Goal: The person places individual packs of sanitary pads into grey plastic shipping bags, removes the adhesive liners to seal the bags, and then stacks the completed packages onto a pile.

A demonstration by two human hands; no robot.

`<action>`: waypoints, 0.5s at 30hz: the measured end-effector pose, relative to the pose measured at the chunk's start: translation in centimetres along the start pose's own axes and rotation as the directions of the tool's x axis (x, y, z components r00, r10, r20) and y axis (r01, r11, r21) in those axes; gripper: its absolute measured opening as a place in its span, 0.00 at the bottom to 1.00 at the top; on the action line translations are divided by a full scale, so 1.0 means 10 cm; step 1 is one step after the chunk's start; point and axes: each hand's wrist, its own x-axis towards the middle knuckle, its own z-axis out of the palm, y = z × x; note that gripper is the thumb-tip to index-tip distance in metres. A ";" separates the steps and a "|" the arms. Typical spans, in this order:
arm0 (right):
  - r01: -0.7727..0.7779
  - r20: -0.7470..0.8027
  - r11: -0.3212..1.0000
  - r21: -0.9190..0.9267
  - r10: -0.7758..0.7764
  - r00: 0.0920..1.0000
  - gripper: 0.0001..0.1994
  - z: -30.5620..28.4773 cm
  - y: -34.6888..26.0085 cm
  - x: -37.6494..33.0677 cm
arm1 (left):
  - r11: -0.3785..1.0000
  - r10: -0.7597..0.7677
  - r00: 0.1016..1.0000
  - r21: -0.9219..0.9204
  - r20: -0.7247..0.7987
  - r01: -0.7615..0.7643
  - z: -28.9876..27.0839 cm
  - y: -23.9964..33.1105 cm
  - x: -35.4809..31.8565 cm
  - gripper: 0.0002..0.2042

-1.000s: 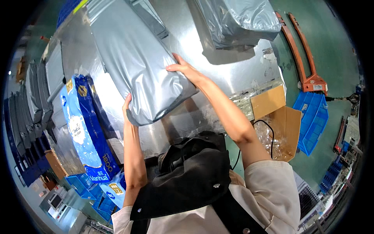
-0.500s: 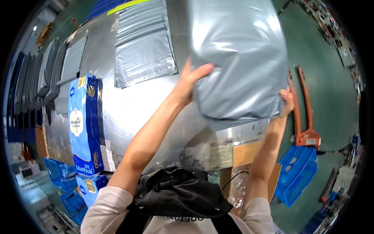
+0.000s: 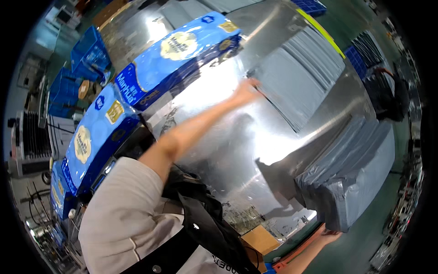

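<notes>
At the right edge of the metal table, a bulky grey plastic mailing bag [image 3: 353, 192] with creased sides stands tilted. My right hand [image 3: 328, 234] grips its lower end from below, and the bag hides part of the fingers. My left hand [image 3: 247, 90] is stretched across the table to the near left corner of a flat stack of grey mailing bags [image 3: 292, 77]. Its fingertips touch or almost touch the stack's edge, too blurred to show whether they pinch a bag.
Blue tissue packs [image 3: 171, 50] line the left side of the metal table [image 3: 214, 137]. Blue crates [image 3: 89, 55] stand beyond them. A yellow strip [image 3: 319, 32] marks the far edge. Near my waist lies a cardboard piece [image 3: 261, 239], beside an orange handle [image 3: 299, 249].
My view has turned left. My left hand has let go of the bulky bag and moved to the flat stack. The bulky bag is now at the right, in my right hand alone.
</notes>
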 end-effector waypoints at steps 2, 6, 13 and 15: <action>-0.174 -0.020 0.960 -0.219 0.173 0.985 0.21 0.08 0.16 -0.69 | 0.919 -0.045 0.982 0.379 -0.183 0.112 -1.59 -0.22 -0.07 0.21; -0.634 -0.143 0.706 -0.316 0.625 0.768 0.10 -0.32 1.37 -1.52 | 0.762 0.044 0.780 0.526 -0.624 0.379 -3.86 -0.91 -0.63 0.16; -0.324 0.295 0.635 -0.701 0.672 0.679 0.15 1.47 1.40 -3.03 | 0.592 -0.654 0.755 0.656 0.052 0.467 -5.56 -2.17 -1.25 0.13; -0.240 0.370 0.673 -0.700 0.629 0.684 0.15 1.93 1.30 -3.09 | 0.664 -0.583 0.811 0.604 0.047 0.442 -5.48 -2.26 -1.26 0.15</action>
